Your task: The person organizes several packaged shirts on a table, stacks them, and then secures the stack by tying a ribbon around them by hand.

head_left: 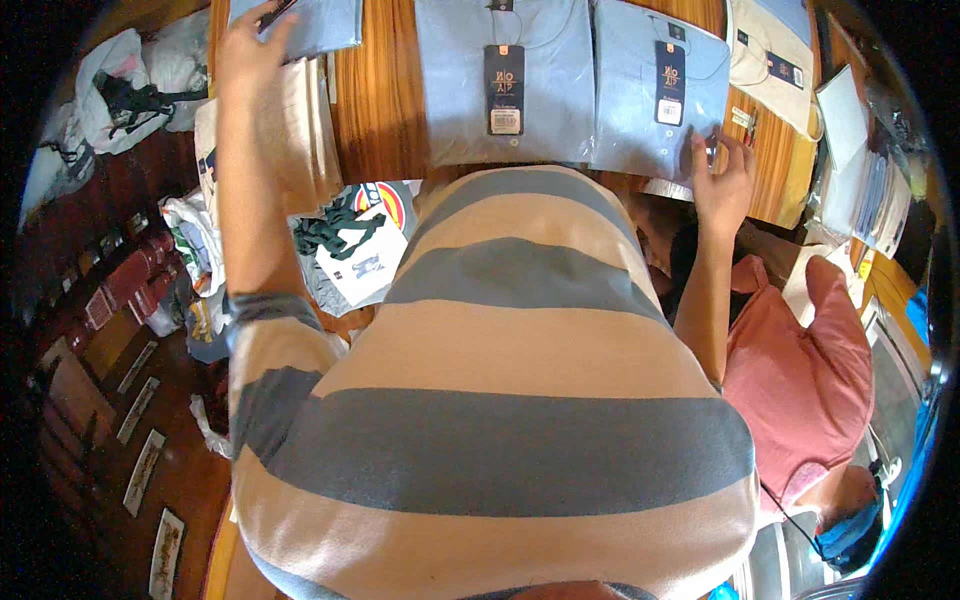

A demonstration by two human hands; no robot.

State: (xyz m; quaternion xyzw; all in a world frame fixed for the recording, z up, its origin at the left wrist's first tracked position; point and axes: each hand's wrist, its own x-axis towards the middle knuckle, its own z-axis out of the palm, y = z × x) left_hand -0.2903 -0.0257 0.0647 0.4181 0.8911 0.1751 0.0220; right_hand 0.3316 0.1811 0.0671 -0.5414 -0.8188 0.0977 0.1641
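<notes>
My left hand (250, 50) is at the far left, its fingers closed over the edge of a light blue folded shirt (335, 25) in clear plastic. A dark tag shows between those fingers. Two more bagged light blue shirts lie side by side on the wooden table: the middle shirt (455, 90) and the right shirt (625, 100), each with a dark hang tag. My right hand (724, 185) is at the right shirt's near right corner, fingers apart. Something dark and shiny shows between its thumb and fingers, too small to name.
Beige folded garments (310, 135) are stacked at the left, and a bagged cream shirt (760, 35) lies far right. A person in a red top (800, 390) is close on my right. Loose clothes and bags (345, 250) lie below the table's near edge.
</notes>
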